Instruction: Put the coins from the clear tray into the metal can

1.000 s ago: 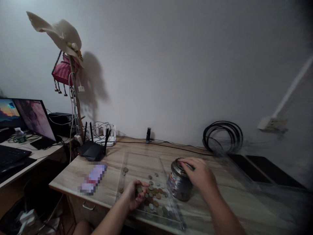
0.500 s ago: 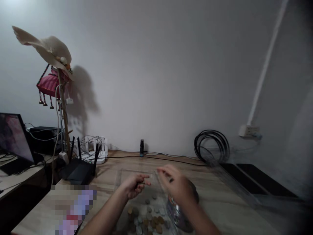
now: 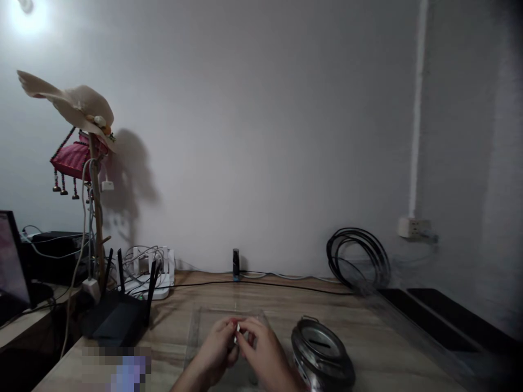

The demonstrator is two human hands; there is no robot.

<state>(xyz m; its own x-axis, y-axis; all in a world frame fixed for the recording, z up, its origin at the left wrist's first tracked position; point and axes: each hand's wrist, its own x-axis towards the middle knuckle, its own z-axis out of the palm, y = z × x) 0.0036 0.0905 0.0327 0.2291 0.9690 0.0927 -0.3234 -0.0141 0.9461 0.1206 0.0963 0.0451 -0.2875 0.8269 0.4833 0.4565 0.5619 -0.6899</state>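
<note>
A coin (image 3: 237, 326) is pinched between the closed fingertips of the left hand (image 3: 216, 351) and the right hand (image 3: 263, 354), beside a tin (image 3: 322, 354).

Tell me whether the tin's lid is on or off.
On. The slotted lid caps the tin, beside the right hand, which with the left hand pinches a small pale piece.

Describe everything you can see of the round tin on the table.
The tin is round, silvery metal, its flat lid cut by a dark slot, with a small tab at the far rim. It stands on the wooden table, close to the right of the right hand; its lower part is cropped by the picture's edge.
</note>
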